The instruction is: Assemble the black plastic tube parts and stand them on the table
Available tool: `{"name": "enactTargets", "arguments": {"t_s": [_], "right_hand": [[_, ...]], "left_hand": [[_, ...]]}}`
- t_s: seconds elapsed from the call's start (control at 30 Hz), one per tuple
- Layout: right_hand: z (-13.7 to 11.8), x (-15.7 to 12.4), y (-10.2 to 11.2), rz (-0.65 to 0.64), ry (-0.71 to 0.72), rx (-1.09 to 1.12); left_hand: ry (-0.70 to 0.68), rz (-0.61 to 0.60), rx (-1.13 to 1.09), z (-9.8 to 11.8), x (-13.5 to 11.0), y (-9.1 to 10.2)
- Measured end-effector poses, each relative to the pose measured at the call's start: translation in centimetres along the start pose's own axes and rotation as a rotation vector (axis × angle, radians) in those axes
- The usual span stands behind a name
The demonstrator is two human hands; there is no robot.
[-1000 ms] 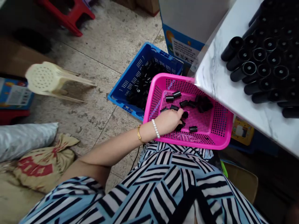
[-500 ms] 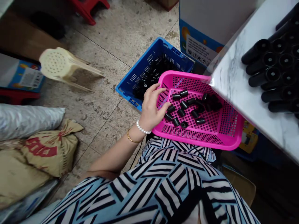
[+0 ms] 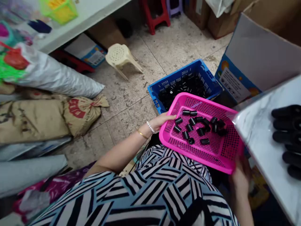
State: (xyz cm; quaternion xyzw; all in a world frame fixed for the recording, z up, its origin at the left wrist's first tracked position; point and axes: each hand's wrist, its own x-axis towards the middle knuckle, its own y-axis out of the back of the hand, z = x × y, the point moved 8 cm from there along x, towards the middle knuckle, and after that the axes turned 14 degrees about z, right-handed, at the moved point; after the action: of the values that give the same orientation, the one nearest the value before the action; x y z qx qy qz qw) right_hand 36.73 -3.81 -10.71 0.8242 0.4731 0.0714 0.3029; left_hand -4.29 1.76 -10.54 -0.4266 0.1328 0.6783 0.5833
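Observation:
A pink mesh basket (image 3: 221, 158) rests on my lap and holds several short black cylinders (image 3: 197, 126). My left hand (image 3: 161, 121) grips the basket's left rim, thumb over the edge. My right hand (image 3: 241, 179) is under the basket's near right corner, its fingers blurred and partly hidden by the basket. Beyond the pink basket a blue crate (image 3: 202, 71) on the floor is filled with more black parts.
A marble-look tabletop (image 3: 258, 138) at the right carries black tubes (image 3: 285, 125) lying in rows. A cardboard box (image 3: 256, 56) stands behind it. A cream stool (image 3: 121, 58) lies tipped on the tiled floor. Sacks and bags (image 3: 47, 110) pile up at the left.
My left hand left the black parts inside the basket and moved to its left rim. My right hand came into view under the far corner. The view swung upward and left.

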Motion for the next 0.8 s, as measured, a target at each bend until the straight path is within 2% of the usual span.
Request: {"name": "enactTargets", "arguments": {"t_s": [0.07, 0.1, 0.2, 0.27, 0.37, 0.43, 0.47, 0.53, 0.63, 0.73, 0.8], "right_hand": [[-1.8, 1.8, -3.5, -0.098, -0.069, 0.165], [-2.9, 2.5, -5.5, -0.156, -0.09, 0.248], [-5.9, 3.1, -12.2, -0.369, -0.095, 0.405], [-6.4, 2.3, -16.5, -0.503, -0.113, 0.408], [-5.2, 0.4, -21.4, -0.636, -0.119, 0.31], [-4.3, -0.7, -23.6, -0.703, -0.098, 0.234], [-4.0, -1.0, -24.4, -0.733, -0.079, 0.197], [-4.0, -1.3, -25.8, -0.771, -0.026, 0.125], [-4.6, -0.8, -27.3, -0.758, 0.072, 0.012], [-5.1, 0.2, -29.3, -0.732, 0.162, -0.102], [-5.2, 0.9, -31.0, -0.733, 0.215, -0.178]], "left_hand": [[0.009, 0.045, -0.141, 0.2, -0.8, 2.5], [-0.004, 0.104, -0.213, 0.4, -1.4, 4.3], [-0.072, 0.41, -0.439, 0.1, -3.1, 11.5], [-0.216, 0.64, -0.572, -0.1, -4.2, 16.5], [-0.532, 0.839, -0.705, 0.0, -5.1, 21.9], [-0.66, 0.897, -0.743, -0.2, -4.7, 24.5], [-0.673, 0.915, -0.758, -0.6, -4.1, 25.8], [-0.64, 0.936, -0.79, -1.6, -2.4, 28.2], [-0.545, 0.96, -0.833, -3.5, 0.0, 31.5], [-0.452, 0.977, -0.862, -6.0, 1.8, 33.3], [-0.41, 0.994, -0.881, -7.8, 2.5, 33.6]]}}
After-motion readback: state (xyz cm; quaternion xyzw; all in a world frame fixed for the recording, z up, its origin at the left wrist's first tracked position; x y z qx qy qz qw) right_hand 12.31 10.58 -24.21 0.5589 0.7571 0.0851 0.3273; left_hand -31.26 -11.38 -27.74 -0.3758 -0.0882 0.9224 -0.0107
